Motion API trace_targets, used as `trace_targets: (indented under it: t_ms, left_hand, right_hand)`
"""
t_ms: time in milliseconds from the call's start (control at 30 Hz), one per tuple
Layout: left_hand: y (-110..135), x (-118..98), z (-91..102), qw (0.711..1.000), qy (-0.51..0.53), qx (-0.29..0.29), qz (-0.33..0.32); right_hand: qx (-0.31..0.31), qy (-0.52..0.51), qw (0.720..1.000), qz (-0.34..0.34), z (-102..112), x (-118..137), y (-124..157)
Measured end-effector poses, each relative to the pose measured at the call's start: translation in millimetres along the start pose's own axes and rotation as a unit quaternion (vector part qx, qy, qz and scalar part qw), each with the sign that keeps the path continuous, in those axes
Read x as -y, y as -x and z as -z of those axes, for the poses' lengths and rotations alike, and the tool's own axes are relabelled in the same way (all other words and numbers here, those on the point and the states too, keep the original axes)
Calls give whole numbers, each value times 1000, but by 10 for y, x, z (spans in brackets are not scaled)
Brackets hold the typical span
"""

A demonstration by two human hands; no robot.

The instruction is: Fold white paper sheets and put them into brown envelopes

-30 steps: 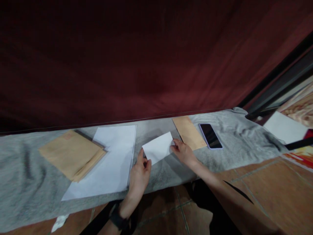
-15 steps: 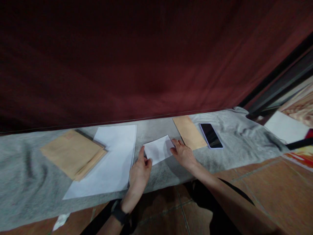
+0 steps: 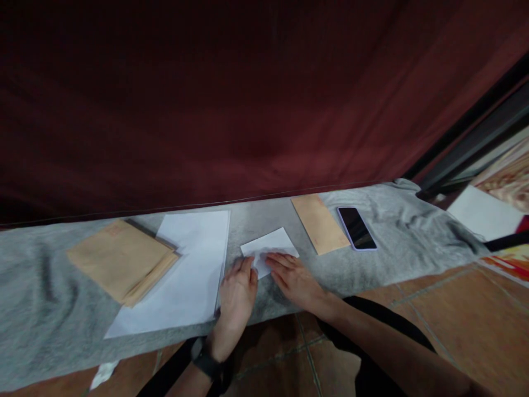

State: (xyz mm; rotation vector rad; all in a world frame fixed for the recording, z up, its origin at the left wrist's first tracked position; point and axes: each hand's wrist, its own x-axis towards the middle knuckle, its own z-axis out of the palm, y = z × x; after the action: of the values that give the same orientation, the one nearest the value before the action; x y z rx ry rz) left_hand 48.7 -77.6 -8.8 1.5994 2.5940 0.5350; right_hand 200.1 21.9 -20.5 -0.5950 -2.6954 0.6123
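Observation:
A small folded sheet of white paper [image 3: 270, 242] lies on the grey cloth in front of me. My right hand [image 3: 294, 280] rests flat across its lower right part, fingers stretched out to the left and side by side. At the paper's lower left edge is my left hand [image 3: 238, 286], its fingertips touching the sheet and its thumb a little apart; part of that edge is hidden under the fingers. Just right of the paper lies a single brown envelope [image 3: 319, 223], which neither hand touches.
A stack of brown envelopes [image 3: 119, 256] sits at the left, partly over large white sheets [image 3: 194, 281]. A phone with a lilac case [image 3: 357, 229] lies right of the single envelope. Grey cloth [image 3: 417, 237] covers the narrow surface, and a dark red curtain [image 3: 248, 110] hangs behind it.
My right hand has moved left from the paper's right edge onto its lower part. My left fingers have drawn down and curled slightly at the left edge. The paper stays nearly in place.

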Motion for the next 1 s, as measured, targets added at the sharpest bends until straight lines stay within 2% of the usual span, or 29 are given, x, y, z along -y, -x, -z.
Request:
trace_targets:
  t_ms: [100,200,433,600,1000]
  left_hand:
    - [76,-61,-81,992,41,-50,-110]
    - [185,-115,-185,986,35,-55,-156]
    - [381,-38,-344,981,-43,-66,-177]
    - [432,4,-299,977,-81,-50,-191]
    - [535,113,-284,980,-101,-55,-160]
  right_hand:
    - [6,1,999,35,-25,74,35]
    - [12,1,999,49,-28,113,76]
    - [15,45,998,37,-62,33,175]
    - [-5,100,995,28,-61,-52,209]
    - [-36,181,982,-45,-53,-327,374]
